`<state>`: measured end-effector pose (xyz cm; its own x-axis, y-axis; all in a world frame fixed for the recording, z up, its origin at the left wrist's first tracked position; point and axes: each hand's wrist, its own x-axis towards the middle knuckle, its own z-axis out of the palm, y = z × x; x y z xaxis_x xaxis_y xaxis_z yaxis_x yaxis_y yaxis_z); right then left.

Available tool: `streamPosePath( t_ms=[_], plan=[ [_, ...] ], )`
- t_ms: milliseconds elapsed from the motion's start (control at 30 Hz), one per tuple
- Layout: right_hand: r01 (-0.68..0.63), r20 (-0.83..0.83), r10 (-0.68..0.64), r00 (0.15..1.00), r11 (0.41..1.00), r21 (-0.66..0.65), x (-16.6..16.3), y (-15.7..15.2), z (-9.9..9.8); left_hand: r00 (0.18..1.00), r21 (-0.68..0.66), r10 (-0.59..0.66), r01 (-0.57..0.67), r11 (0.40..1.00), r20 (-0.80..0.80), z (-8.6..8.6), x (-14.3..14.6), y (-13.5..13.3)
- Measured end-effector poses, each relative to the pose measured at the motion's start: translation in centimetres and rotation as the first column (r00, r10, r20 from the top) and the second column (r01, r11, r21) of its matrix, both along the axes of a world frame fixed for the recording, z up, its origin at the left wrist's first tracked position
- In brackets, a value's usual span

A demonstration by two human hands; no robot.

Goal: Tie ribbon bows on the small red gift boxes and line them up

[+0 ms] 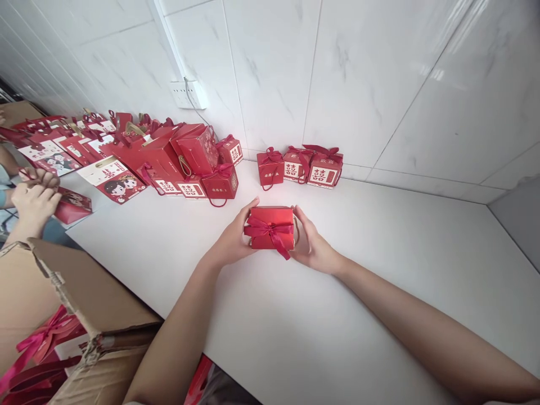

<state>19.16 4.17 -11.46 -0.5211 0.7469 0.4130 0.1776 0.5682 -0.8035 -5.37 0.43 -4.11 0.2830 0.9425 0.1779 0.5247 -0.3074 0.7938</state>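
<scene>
Between my two hands is a small red gift box (261, 239) with a dark pink ribbon bow (270, 228) tied across its top. My left hand (235, 236) grips its left side, thumb at the upper corner. On the opposite side my right hand (314, 244) is curved round the box, near a thin cord loop. Its underside and some of my fingertips are hidden. Beyond my hands, by the wall, stand three small red boxes with bows, among them a plain-fronted one (270, 169) and a white-labelled one (324, 169).
Many red gift boxes and bags (169, 154) crowd the table's left side along the tiled wall. A co-worker's hands (36, 197) hold a red box (72, 207) at far left. An open cardboard box (93, 281) with ribboned items stands front left. A socket (188, 94) is on the wall.
</scene>
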Motion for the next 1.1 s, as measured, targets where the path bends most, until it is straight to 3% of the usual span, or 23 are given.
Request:
streamPosePath(
  t_ms=[100, 233, 333, 433, 500, 633, 800, 933, 1100],
  plan=[
    [0.012, 0.011, -0.013, 1.000, 0.999, 0.049, -0.1, -0.1, 0.0, 0.997, -0.100, -0.056, 0.060, 0.993, 0.046, 0.0, 0.2, -0.1],
    [0.127, -0.041, -0.123, 0.992, 0.987, 0.096, -0.1, 0.3, -0.3, 0.994, -0.040, -0.083, 0.086, 0.995, 0.069, 0.0, 0.3, 0.0],
    [0.187, -0.050, -0.182, 0.982, 0.972, 0.141, -0.2, 0.5, -0.4, 0.987, -0.037, -0.017, 0.023, 0.999, 0.158, -0.1, 0.0, 0.2],
    [0.211, -0.059, -0.205, 0.977, 0.968, 0.136, -0.3, 0.6, -0.6, 0.963, -0.174, 0.096, -0.052, 0.983, 0.254, -0.2, -0.3, 0.3],
    [0.225, -0.060, -0.219, 0.974, 0.965, 0.135, -0.3, 0.6, -0.7, 0.960, -0.204, 0.147, -0.099, 0.974, 0.237, -0.2, -0.3, 0.4],
    [0.237, -0.048, -0.233, 0.971, 0.960, 0.145, -0.2, 0.7, -0.8, 0.949, -0.042, 0.269, -0.266, 0.963, 0.166, -0.4, -0.1, 0.6],
    [0.228, -0.040, -0.225, 0.974, 0.961, 0.155, -0.2, 0.6, -0.7, 0.957, 0.086, 0.281, -0.287, 0.954, 0.075, -0.9, -0.2, 0.8],
    [0.216, -0.026, -0.215, 0.976, 0.962, 0.166, -0.2, 0.4, -0.5, 0.944, 0.026, 0.322, -0.325, 0.945, 0.071, -1.1, -0.1, 0.8],
    [0.205, -0.016, -0.206, 0.978, 0.959, 0.196, -0.1, 0.3, -0.3, 0.965, -0.053, 0.257, -0.255, 0.966, 0.044, -0.7, 0.2, 0.5]
  ],
)
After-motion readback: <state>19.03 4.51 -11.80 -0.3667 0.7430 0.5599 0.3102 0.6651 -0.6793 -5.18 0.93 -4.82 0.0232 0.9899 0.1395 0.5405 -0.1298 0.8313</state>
